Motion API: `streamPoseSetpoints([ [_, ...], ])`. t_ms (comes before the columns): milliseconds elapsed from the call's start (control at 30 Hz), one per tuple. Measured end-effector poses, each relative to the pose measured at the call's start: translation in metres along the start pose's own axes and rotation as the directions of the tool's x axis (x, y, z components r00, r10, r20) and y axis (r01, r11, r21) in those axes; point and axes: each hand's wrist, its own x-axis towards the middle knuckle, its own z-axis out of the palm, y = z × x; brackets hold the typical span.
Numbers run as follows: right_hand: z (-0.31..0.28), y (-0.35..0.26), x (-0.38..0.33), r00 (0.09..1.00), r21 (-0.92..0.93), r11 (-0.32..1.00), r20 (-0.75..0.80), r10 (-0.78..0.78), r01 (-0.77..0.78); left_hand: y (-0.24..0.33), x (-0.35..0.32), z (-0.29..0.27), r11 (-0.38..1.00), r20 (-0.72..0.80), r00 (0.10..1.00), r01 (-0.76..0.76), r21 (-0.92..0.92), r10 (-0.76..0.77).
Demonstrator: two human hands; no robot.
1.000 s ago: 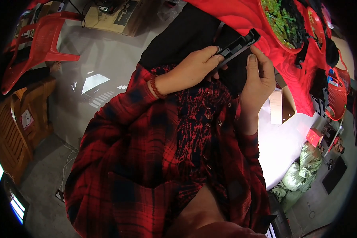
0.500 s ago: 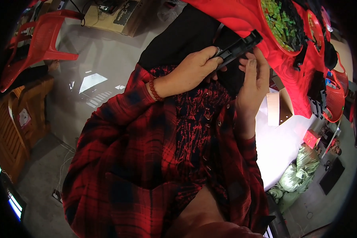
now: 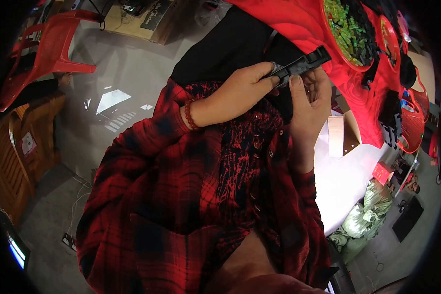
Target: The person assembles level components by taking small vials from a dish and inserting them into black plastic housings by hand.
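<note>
A long black plastic part (image 3: 306, 63) with a recess near its far end slants up to the right above my lap. My left hand (image 3: 237, 93), with a beaded bracelet at the wrist, is closed on its near end, thumb on top. My right hand (image 3: 309, 100) closes on the part from the right: its thumb presses the near side and the bent fingers reach behind it, partly hidden. Something greyish shows beside my left fingertips, too small to name.
Ahead to the right, a red-covered table (image 3: 308, 29) bears a red basin (image 3: 330, 36) of yellow-green and black small pieces. An open cardboard box (image 3: 336, 134) sits below it. Pale green sacks (image 3: 360, 220) lie at right. A red plastic chair (image 3: 59, 44) stands at left.
The black part has shifted slightly right and tilted flatter, my left hand moving with it. My right thumb has come against the part and the right fingers have curled in behind it.
</note>
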Motion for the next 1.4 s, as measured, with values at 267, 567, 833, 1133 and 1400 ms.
streamPoseSetpoints([
  [267,0.006,0.0,-0.011,0.994,-0.04,0.994,-0.032,-0.107,0.106,0.015,-0.008,0.006,0.98,-0.029,0.998,0.042,-0.196,-0.048],
  [567,0.004,0.003,-0.023,0.974,-0.145,0.966,-0.038,-0.222,0.215,0.009,-0.013,0.006,0.987,-0.054,0.997,-0.064,-0.145,0.056],
  [833,0.011,0.009,-0.027,0.955,-0.179,0.947,-0.085,-0.286,0.268,0.008,-0.015,0.009,0.979,-0.046,0.999,-0.016,-0.205,0.007],
  [1133,0.005,-0.004,-0.019,0.995,0.019,1.0,-0.101,-0.019,0.021,0.011,-0.005,0.008,0.997,-0.011,0.999,0.03,-0.078,-0.031],
  [1400,0.002,-0.002,-0.013,0.999,0.042,0.999,-0.052,0.009,-0.007,0.004,-0.002,0.003,0.99,0.002,0.999,0.047,-0.133,-0.047],
])
